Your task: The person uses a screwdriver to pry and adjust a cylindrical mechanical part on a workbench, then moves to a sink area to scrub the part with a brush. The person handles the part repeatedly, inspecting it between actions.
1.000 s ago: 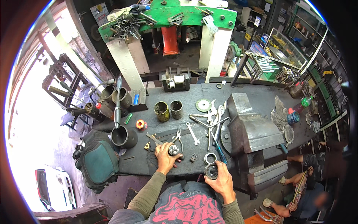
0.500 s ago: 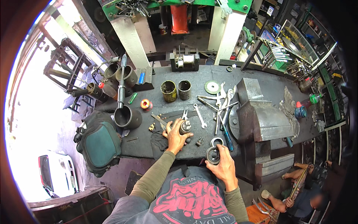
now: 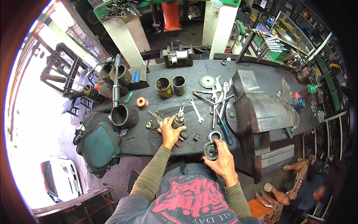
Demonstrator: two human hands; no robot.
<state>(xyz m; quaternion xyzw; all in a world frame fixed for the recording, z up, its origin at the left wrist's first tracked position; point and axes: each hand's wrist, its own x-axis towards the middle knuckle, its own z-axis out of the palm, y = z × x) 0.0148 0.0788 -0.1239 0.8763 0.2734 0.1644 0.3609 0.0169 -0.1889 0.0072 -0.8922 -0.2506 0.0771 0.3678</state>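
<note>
My left hand point(image 3: 169, 134) is closed round a small dark cylindrical metal part point(image 3: 179, 122) with fittings on top, over pliers point(image 3: 181, 139) on the dark bench. My right hand point(image 3: 223, 160) grips a dark round hollow part point(image 3: 210, 151) at the front edge, beside a pale metal ring point(image 3: 215, 136). Between the hands lies a small dark fitting point(image 3: 197, 136). A spanner point(image 3: 196, 111) lies beyond them, with a pile of tools point(image 3: 220, 112) to its right. A file point(image 3: 154, 116) and a dark rag point(image 3: 154, 140) sit left of my left hand.
A large bench vise point(image 3: 263, 115) takes up the right. Metal cans point(image 3: 164, 89), a thick cylinder point(image 3: 123, 119) and a teal-black bag point(image 3: 99, 143) are at the back and left. A green-topped press frame point(image 3: 123, 44) stands behind. Another person point(image 3: 298, 198) sits low at lower right.
The view has shifted, so the bench appears higher in the picture. My left hand has moved slightly forward with its part. My right hand still grips the round part at the front edge.
</note>
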